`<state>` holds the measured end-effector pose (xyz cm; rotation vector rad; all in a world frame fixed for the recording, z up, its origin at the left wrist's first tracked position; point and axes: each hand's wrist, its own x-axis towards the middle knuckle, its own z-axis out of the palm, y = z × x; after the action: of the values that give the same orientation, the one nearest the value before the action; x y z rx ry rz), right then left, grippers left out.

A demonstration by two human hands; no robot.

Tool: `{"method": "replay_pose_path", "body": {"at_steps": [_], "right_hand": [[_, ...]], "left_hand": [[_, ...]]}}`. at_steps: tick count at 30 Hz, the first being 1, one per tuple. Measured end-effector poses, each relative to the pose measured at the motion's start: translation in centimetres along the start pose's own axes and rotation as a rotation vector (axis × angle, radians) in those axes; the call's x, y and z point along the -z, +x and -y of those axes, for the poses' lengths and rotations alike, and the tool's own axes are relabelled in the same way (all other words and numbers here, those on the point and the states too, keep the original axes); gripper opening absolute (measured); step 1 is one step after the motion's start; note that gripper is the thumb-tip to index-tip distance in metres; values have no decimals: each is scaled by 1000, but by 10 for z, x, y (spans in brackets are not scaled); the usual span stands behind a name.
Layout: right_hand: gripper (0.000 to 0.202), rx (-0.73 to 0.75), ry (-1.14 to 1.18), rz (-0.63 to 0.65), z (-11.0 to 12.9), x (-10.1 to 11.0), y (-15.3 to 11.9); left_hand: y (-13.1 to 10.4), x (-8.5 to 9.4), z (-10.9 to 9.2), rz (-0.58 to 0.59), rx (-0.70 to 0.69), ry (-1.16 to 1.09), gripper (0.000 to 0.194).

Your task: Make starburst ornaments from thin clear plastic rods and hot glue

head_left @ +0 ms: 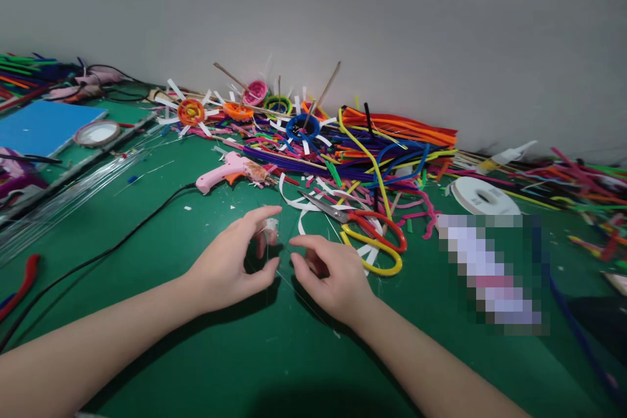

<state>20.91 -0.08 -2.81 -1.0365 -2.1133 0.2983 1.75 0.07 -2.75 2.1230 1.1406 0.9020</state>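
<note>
My left hand [232,255] is just left of the middle, thumb and index finger apart in a wide C. A small whitish, translucent scrap [271,225] shows by its fingertips; whether it is stuck there or lies behind them I cannot tell. Facing it, my right hand [337,274] has its fingers loosely curled, with a gap between thumb and index finger. Fine clear strands [306,304] run around both hands. Beyond the left hand lies a pink glue gun [225,170]. Scissors [375,241] with red and yellow handles lie just past the right hand.
Several pipe-cleaner rings with white strips, such as an orange one [191,112] and a blue one [302,127], sit before the wall among piled pipe cleaners [401,127]. At right are a white spool [484,196] and a blurred-out object [490,274]. A black cord [112,245] crosses the left.
</note>
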Motion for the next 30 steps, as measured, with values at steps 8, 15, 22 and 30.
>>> {"method": "replay_pose_path", "body": {"at_steps": [8,15,22,30], "right_hand": [[19,-28,11,28,-1,0,1],[18,-97,58,-98,0,4,0],[15,-178,76,-189,0,5,1],[13,-111,69,-148,-2,2,3]], "left_hand": [[1,0,2,33,-37,6,57],[1,5,3,-7,-18,-30,67],[1,8,5,-97,-12,-19,62],[-2,7,3,-167,-158,81,58]]}}
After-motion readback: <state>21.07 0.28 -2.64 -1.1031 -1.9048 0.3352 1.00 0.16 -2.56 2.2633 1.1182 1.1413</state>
